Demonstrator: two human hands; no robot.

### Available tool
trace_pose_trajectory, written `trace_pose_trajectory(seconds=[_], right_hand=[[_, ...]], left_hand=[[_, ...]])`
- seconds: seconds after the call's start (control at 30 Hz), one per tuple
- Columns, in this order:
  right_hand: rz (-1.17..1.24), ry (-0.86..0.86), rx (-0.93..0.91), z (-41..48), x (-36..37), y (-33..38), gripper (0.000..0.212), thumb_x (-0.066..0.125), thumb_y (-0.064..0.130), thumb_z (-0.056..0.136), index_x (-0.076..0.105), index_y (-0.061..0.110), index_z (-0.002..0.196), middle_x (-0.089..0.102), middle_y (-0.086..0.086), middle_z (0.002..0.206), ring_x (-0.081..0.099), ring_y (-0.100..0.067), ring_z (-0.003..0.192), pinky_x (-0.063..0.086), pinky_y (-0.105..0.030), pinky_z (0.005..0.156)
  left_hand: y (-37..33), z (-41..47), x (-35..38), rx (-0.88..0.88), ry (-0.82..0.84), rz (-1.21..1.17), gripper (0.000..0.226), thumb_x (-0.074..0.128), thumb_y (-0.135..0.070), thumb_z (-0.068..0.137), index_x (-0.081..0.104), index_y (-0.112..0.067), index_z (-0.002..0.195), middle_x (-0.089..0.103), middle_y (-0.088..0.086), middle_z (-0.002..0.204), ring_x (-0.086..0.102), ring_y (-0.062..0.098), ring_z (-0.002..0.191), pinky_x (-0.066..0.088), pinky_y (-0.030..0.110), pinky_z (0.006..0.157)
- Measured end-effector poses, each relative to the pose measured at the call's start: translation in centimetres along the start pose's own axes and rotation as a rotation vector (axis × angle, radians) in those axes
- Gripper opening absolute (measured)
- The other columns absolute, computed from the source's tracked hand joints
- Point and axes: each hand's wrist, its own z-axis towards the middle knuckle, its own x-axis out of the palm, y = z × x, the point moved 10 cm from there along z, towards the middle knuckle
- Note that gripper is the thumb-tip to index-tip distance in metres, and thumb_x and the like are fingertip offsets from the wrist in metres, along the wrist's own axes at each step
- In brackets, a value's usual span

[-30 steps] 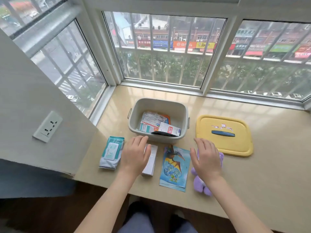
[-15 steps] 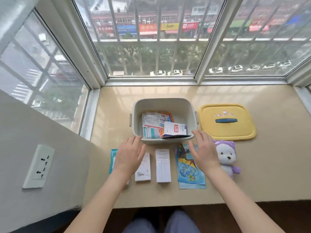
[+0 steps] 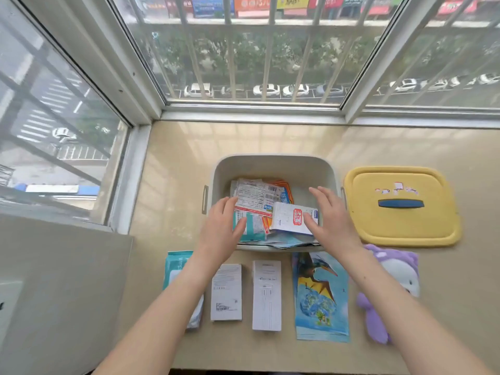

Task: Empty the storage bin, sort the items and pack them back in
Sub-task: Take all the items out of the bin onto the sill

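Inside rounded plastic bin (image 3: 273, 165), crumpled packets (image 3: 257, 197)

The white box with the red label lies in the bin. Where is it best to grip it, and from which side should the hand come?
Take the white box from above with the right hand, thumb and fingers on its opposite side edges. It lies on top of the papers, top face free, and the bin wall likely blocks a sideways reach.
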Motion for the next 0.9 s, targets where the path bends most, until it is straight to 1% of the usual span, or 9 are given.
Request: trace_pose_trajectory(seconds=[0.13, 0.23, 0.37, 0.53, 0.63, 0.7, 0.8, 0.9], right_hand=[[-0.014, 0.112, -0.017, 3.6, 4.4, -1.8, 0.068, 0.066, 0.033, 0.087, 0.038, 0.015, 0.146, 0.040, -0.008, 0.149, 0.034, -0.025, 0.138, 0.033, -0.041, 0.113], [-0.050, 0.254, -0.014, 5.1, 8.0, -3.1, 0.080, 0.068, 0.039, 0.084, 0.029, 0.017, 0.150, 0.033, -0.005, 0.152, 0.029, -0.024, 0.139, 0.030, -0.041, 0.114], [-0.158, 0.417, -0.040, 5.7, 11.9, -4.1, 0.098, 0.069, 0.053, 0.077, 0.017, 0.020, 0.153, 0.027, -0.003, 0.155, 0.029, -0.024, 0.138, 0.034, -0.044, 0.110], [-0.239, 0.511, -0.049, 5.4, 14.2, -5.0, 0.112, 0.074, 0.058, 0.067, 0.012, 0.021, 0.154, 0.026, -0.001, 0.154, 0.030, -0.025, 0.137, 0.031, -0.044, 0.110], [-0.321, 0.543, -0.072, 5.4, 14.9, -5.2, 0.110, 0.072, 0.054, 0.068, 0.012, 0.019, 0.153, 0.031, -0.002, 0.151, 0.035, -0.026, 0.134, 0.031, -0.045, 0.109], [-0.339, 0.540, -0.079, 5.6, 15.1, -5.2, 0.100, 0.069, 0.050, 0.070, 0.018, 0.018, 0.150, 0.039, -0.003, 0.146, 0.040, -0.027, 0.130, 0.034, -0.043, 0.106], [-0.281, 0.468, -0.053, 6.2, 14.5, -5.0, 0.084, 0.064, 0.052, 0.072, 0.031, 0.019, 0.142, 0.048, -0.003, 0.136, 0.047, -0.027, 0.122, 0.038, -0.041, 0.098], [-0.198, 0.391, 0.013, 6.8, 13.2, -5.2, 0.085, 0.066, 0.054, 0.071, 0.033, 0.018, 0.141, 0.049, -0.004, 0.133, 0.048, -0.028, 0.119, 0.039, -0.040, 0.096]], left_hand=[[2.7, 3.9, 5.0, -0.122, 0.106, -0.013, 0.061, 0.056, -0.034, 0.095, 0.035, -0.011, 0.147, 0.037, 0.013, 0.149, 0.034, 0.028, 0.138, 0.032, 0.037, 0.112], [4.2, 6.1, 7.6, -0.187, 0.158, -0.009, 0.069, 0.060, -0.036, 0.093, 0.030, -0.009, 0.149, 0.036, 0.014, 0.147, 0.035, 0.029, 0.134, 0.033, 0.039, 0.112], [5.5, 8.2, 9.8, -0.222, 0.177, 0.040, 0.072, 0.064, -0.039, 0.089, 0.031, -0.011, 0.147, 0.037, 0.012, 0.146, 0.034, 0.030, 0.132, 0.037, 0.041, 0.109], [6.7, 9.3, 11.0, -0.335, 0.148, 0.020, 0.072, 0.067, -0.038, 0.088, 0.032, -0.011, 0.144, 0.034, 0.017, 0.144, 0.032, 0.033, 0.132, 0.029, 0.040, 0.111], [7.1, 9.5, 11.7, -0.355, 0.155, 0.026, 0.072, 0.068, -0.038, 0.087, 0.033, -0.013, 0.144, 0.032, 0.019, 0.143, 0.031, 0.035, 0.131, 0.029, 0.040, 0.110], [7.2, 9.7, 11.8, -0.348, 0.146, 0.040, 0.072, 0.069, -0.038, 0.085, 0.034, -0.013, 0.143, 0.033, 0.019, 0.140, 0.032, 0.035, 0.128, 0.029, 0.040, 0.109], [7.2, 10.0, 11.4, -0.335, 0.125, 0.090, 0.073, 0.071, -0.039, 0.084, 0.035, -0.012, 0.142, 0.037, 0.016, 0.134, 0.035, 0.033, 0.122, 0.030, 0.039, 0.106], [7.1, 10.2, 10.9, -0.329, 0.121, 0.122, 0.079, 0.075, -0.038, 0.080, 0.033, -0.011, 0.142, 0.041, 0.014, 0.129, 0.037, 0.032, 0.121, 0.032, 0.038, 0.104]])
